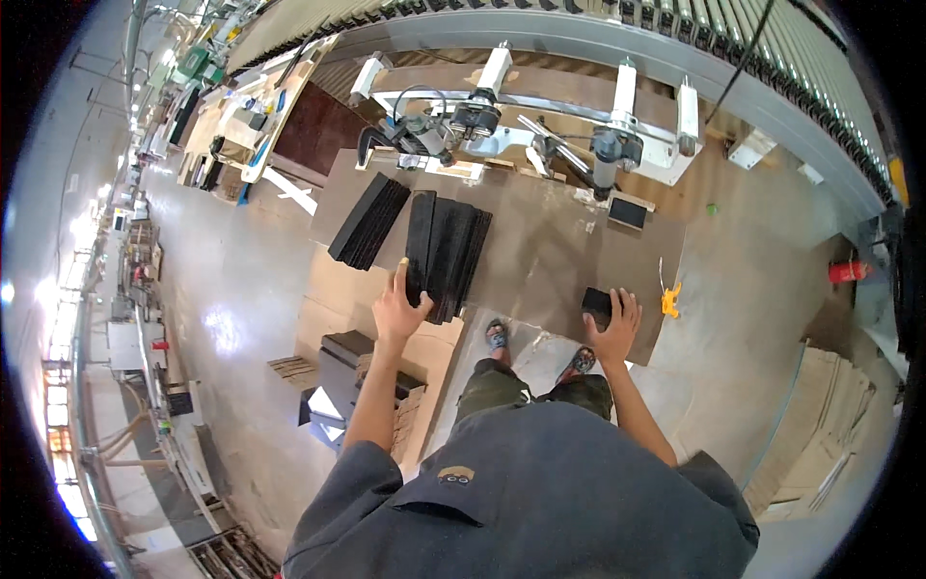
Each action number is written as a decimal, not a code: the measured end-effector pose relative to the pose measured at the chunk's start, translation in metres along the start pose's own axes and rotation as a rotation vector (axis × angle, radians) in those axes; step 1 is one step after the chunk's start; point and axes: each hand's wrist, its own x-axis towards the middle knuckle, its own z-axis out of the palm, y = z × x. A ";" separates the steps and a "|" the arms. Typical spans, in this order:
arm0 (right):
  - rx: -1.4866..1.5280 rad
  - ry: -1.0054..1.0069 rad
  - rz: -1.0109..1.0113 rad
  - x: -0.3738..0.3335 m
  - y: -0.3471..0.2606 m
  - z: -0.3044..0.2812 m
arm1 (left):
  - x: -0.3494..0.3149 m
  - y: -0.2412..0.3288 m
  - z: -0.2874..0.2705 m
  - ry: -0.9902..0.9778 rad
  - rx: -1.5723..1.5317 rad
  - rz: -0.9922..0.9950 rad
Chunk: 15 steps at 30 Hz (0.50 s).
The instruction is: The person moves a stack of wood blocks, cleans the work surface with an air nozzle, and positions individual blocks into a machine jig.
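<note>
My left hand [397, 309] is at the near end of a row of long, flat black strips [461, 256] on the brown worktable. Its index finger lies along the outer side of the leftmost strip [421, 236], and the thumb is at that strip's end, so the strip sits between them. A second bundle of black strips [369, 222] lies to the left, apart from the hand. Near the table's right front edge, my right hand [614, 331] holds a small black block [597, 305] between thumb and fingers; its underside is hidden.
Clamps and machine heads [477, 114] line the far side of the brown table [540, 251]. A black pad [628, 212] and a yellow clip-like tool [671, 300] lie on the right. Stacked dark pieces [347, 362] are at lower left, flattened cardboard [801, 425] at right.
</note>
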 end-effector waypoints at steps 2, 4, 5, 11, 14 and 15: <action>-0.007 0.074 0.051 0.010 -0.015 0.011 | 0.011 -0.028 0.001 -0.145 0.019 -0.001; 0.167 0.089 0.125 0.022 -0.051 0.019 | 0.008 -0.051 0.008 -0.198 -0.036 0.052; 0.493 -0.009 0.271 0.025 -0.077 0.029 | 0.006 -0.063 0.012 -0.259 -0.072 0.111; 1.050 -0.319 0.479 0.041 -0.210 0.120 | 0.029 -0.116 0.069 -0.262 -0.612 -0.154; 1.356 -0.412 0.766 0.060 -0.277 0.137 | 0.057 -0.140 0.099 -0.450 -0.962 -0.392; 1.447 -0.421 0.835 0.071 -0.301 0.145 | 0.071 -0.145 0.105 -0.547 -0.975 -0.415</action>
